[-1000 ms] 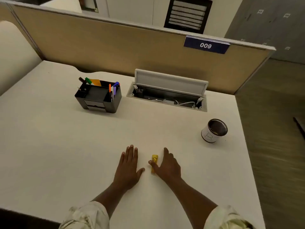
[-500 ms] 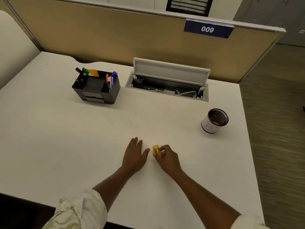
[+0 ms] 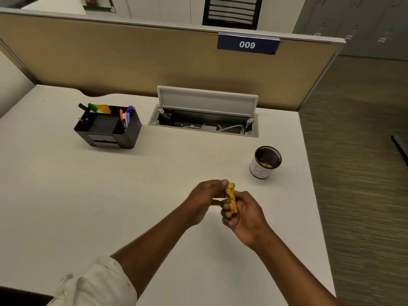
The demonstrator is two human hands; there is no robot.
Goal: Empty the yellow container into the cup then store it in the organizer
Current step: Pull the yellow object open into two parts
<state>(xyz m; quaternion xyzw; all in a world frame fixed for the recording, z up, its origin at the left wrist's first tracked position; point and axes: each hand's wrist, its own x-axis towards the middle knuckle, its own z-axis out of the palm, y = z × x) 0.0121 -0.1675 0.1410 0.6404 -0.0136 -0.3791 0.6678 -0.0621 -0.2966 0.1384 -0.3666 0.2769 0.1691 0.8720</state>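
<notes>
While both hands meet above the desk (image 3: 66,195), the yellow container (image 3: 231,198) sits pinched between them.

Right hand (image 3: 244,214) is wrapped around the container's lower part, fingers curled shut on it, and the left hand (image 3: 204,197) grips the top end with its fingertips (image 3: 225,182). It's held up off the surface, roughly upright. Cup (image 3: 265,162) is off to the right, well apart, and the black organizer (image 3: 108,127) with pens sits far left.

Two hands (image 3: 223,204), one yellow container (image 3: 231,198), one cup (image 3: 265,162), one organizer (image 3: 108,127).
</notes>
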